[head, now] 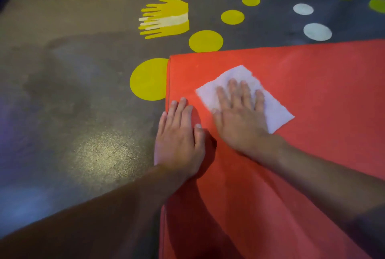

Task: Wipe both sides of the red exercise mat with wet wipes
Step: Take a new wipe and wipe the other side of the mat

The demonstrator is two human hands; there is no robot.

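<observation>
Head view: grey floor [73, 102], painted with yellow and white dots [149, 79], spreads left of and beyond the red mat [312, 91], which lies flat on it. It looks thin, soft and light, likely to creep unless pinned, best lifted by its left edge; left hand [179, 139] presses flat there, fingers straight; right hand [239, 117], equally flat, presses the limp wipe [278, 112] near the mat's far-left corner.

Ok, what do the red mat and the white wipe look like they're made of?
Red mat: probably foam or rubber, matte; it shows no glare and a soft rounded edge. Wipe: thin nonwoven or paper-like sheet, white, lying flat and limp under the right hand.
</observation>
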